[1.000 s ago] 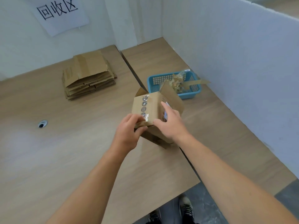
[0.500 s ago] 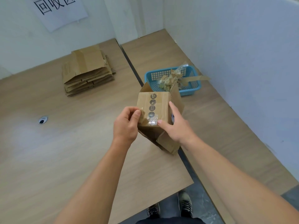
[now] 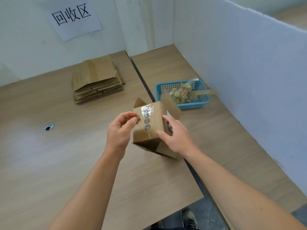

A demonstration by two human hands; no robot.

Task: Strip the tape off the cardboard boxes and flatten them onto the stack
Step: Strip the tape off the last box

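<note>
We hold the box (image 3: pixel 152 125) in the middle of the frame. Our left hand (image 3: pixel 118 131) pinches the tape (image 3: pixel 137 118); our right hand (image 3: pixel 177 138) grips the box. We should pull slowly so it doesn't tear.

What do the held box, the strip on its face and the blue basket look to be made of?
Cardboard box: matte brown corrugated cardboard, by its creased flaps.
Tape: clear glossy plastic film, probably; it glares over the printed symbols.
Blue basket: moulded plastic, likely; uniform colour, lattice walls.
</note>
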